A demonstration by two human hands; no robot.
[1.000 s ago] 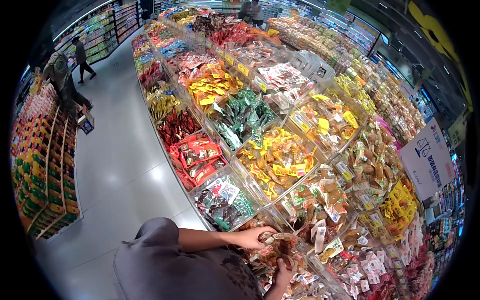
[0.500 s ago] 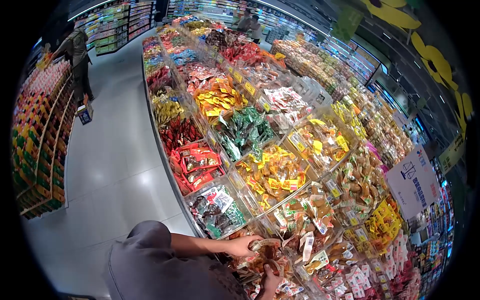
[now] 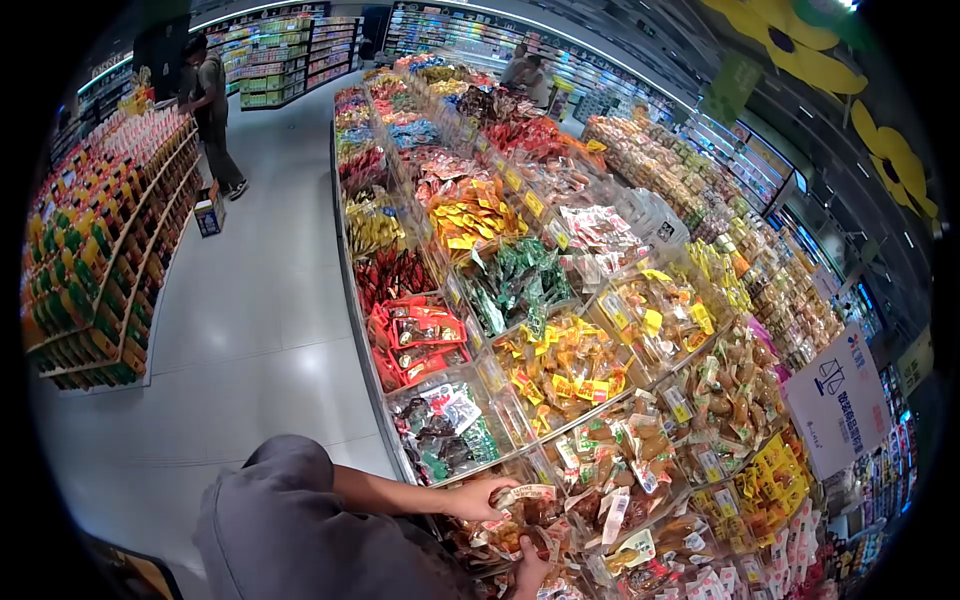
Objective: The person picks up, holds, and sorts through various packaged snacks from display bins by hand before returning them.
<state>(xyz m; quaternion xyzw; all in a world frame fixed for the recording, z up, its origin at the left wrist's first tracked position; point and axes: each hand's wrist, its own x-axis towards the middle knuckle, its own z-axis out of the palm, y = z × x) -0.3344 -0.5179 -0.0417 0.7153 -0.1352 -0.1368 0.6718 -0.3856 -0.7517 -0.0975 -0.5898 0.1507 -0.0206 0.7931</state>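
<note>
My left hand reaches over a bin near the bottom centre, its fingers closed on the edge of a clear plastic packet of brown food with a pale printed label. My right hand is just below, thumb up against the brown packets. Its other fingers are hidden, and whether it grips the same packet or another is unclear. More brown vacuum packets lie under and around both hands. Beside them, further right, is a bin of brown packets with white and green labels.
Divided bins hold red packets, green packets and yellow-labelled packets. A white sign with a scale drawing stands at right. Bottles fill a shelf at left. A person stands in the aisle by a box.
The view has swung left, so the bins appear further right. My hands remain at the same bin, on the brown packets. The person in the aisle has shifted posture.
</note>
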